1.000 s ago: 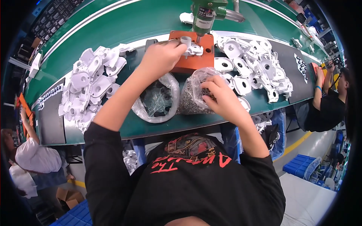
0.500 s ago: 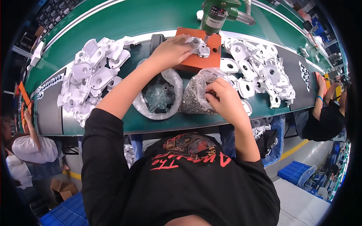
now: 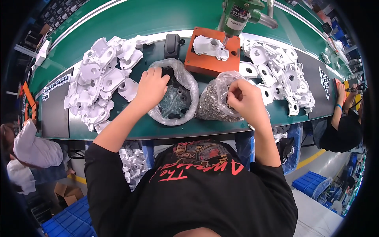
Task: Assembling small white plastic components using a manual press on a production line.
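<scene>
1. The fingers (image 3: 158, 74) of the left hand (image 3: 152, 89) are bent over the rim of the round bag (image 3: 195, 87), near the centre of the frame; the gap between thumb and fingertips is hidden, so it cannot be told whether anything is held.
2. The right hand (image 3: 250, 103) is held at the mouth of the screw bag (image 3: 215, 89), just right of centre. Its thumb and forefinger are brought narrowly together; whether a screw is pinched between them cannot be told.
3. Small dark pieces (image 3: 182, 91) are seen inside the round bag, and the screw bag is filled with small metal screws (image 3: 213, 106).
4. A single white part (image 3: 211, 48) is laid on the orange block (image 3: 201, 68) at upper centre, touched by neither hand. Beside it, the tip of a green machine (image 3: 241, 17) is pointed down.
5. A black box (image 3: 172, 46) is set left of the block.
6. White parts are heaped in a left pile (image 3: 94, 81) and a right pile (image 3: 276, 73), on either side of the bags, on the green table (image 3: 205, 128).
7. Other people are seen at the far left and far right edges.
</scene>
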`<state>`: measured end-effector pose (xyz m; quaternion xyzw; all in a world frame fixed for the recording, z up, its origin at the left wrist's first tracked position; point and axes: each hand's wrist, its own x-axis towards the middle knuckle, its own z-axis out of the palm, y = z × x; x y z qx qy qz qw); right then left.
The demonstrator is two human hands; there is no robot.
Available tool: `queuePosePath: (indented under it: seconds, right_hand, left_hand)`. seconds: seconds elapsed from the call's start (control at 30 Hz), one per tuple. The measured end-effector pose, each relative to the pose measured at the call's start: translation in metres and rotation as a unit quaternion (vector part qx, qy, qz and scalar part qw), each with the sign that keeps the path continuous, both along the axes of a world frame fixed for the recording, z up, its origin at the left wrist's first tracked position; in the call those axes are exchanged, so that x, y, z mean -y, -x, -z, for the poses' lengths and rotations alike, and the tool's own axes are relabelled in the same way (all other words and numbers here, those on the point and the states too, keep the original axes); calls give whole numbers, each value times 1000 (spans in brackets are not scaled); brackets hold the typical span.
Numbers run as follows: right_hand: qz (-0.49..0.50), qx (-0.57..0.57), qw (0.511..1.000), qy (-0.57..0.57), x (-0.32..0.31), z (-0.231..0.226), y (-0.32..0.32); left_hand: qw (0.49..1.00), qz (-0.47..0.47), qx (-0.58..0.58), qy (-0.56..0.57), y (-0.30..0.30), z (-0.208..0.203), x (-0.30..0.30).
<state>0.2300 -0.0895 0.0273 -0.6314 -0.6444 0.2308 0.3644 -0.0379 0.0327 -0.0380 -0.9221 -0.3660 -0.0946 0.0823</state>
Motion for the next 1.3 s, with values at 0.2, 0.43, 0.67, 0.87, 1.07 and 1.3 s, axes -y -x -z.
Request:
queuePosePath:
  seconds: [0.2, 0.43, 0.67, 0.87, 1.07, 1.3]
  right_hand:
    - [-2, -56, 998, -20, 1, -12, -5]
    - [-29, -101, 994, -15, 4, -11, -19]
    - [45, -160, 984, -70, 24, -8, -43]
    - [127, -162, 973, -103, 38, 0, -84]
    - [149, -161, 972, -87, 36, 3, -92]
    - [139, -135, 977, -94, 15, 4, -83]
  left_hand:
    - [989, 40, 123, 74, -1, -6, -10]
    - [895, 0, 337, 291, -64, -74, -66]
    - [882, 14, 195, 430, -150, -103, -108]
    - [899, 58, 69, 428, -178, -78, -143]
    - [906, 47, -72, 415, -196, -88, -145]
    - [941, 104, -27, 321, -189, -80, -143]
